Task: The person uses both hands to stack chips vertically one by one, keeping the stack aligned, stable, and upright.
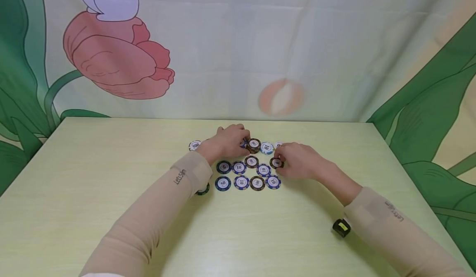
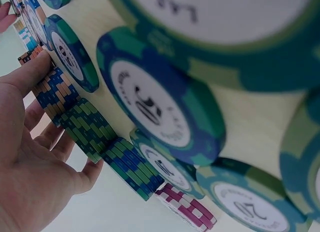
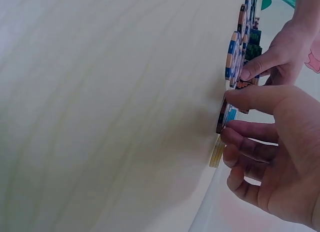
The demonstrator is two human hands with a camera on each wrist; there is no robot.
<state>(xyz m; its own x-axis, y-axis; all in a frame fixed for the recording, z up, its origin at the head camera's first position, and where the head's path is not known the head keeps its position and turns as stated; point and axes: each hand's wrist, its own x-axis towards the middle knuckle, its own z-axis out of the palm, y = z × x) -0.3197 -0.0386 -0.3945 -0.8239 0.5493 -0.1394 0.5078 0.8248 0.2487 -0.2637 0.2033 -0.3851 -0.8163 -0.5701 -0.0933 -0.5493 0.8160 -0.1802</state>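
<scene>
My left hand [image 1: 227,141] reaches over the back row of poker chip stacks. Its thumb and fingers hold a blue-and-orange chip stack [image 2: 56,94], the thumb in front and the fingers behind. Beside that stack stand a green stack [image 2: 87,129] and a green-and-blue stack [image 2: 131,167]. With thumb and forefinger, my right hand [image 1: 299,161] pinches a dark brown poker chip [image 1: 276,163] marked 100, at the right end of the middle row. A black-and-orange stack [image 1: 254,145] and a light blue stack [image 1: 266,148] stand between the hands.
Single chips lie in front, among them a green-and-blue chip [image 1: 223,183], a blue chip [image 1: 241,182] and a brown chip [image 1: 257,183]. A white stack [image 1: 195,145] marks the back row's left. Near the right sleeve sits a small black object [image 1: 341,228] on the table [image 1: 279,231].
</scene>
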